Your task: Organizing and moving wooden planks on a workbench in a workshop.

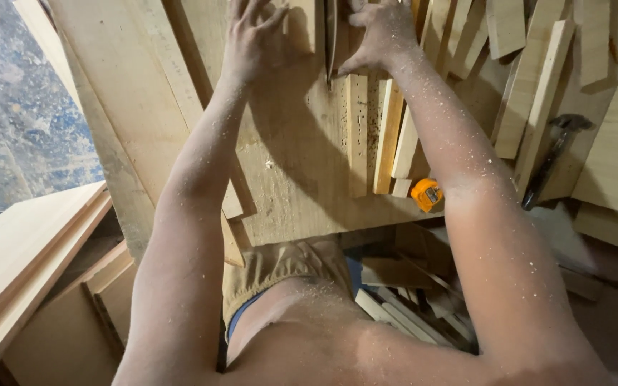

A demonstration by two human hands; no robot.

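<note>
A narrow wood strip point(307, 25) is pinned flat on the far tabletop point(302, 179) by spread left fingers point(248, 36) and bent right fingers point(380, 32).

Orange tape measure point(427, 194) beside wood strips point(388, 136); hammer point(553, 156) right; stacked boards point(23, 250) left.

The worktop point(302, 193) is a big wooden board with sawdust on it. Long planks point(144, 107) lie along its left side. Thin wooden sticks point(388, 136) lie side by side in the middle. More wooden strips point(538, 93) are piled on the right. A small orange tape measure point(427, 194) sits near the front edge, just beside the sticks. A hammer point(556, 154) lies among the strips on the right.
</note>
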